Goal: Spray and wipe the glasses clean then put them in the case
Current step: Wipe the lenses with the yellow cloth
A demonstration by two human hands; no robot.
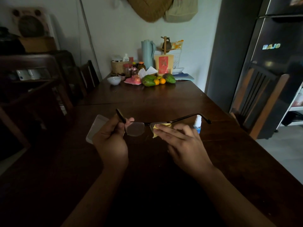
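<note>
Glasses (136, 128), held over desk (164, 99), long axis left to right: left hand (109, 141) clamped on the left temple, right hand (183, 140) pinching cloth (161, 126) over the right lens, case (96, 126) lying just beyond the left hand, likely nearer for stowing.

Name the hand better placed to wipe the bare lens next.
Right. The right hand holds the yellow cloth on the neighbouring lens, while the left hand grips the glasses by their temple.
</note>
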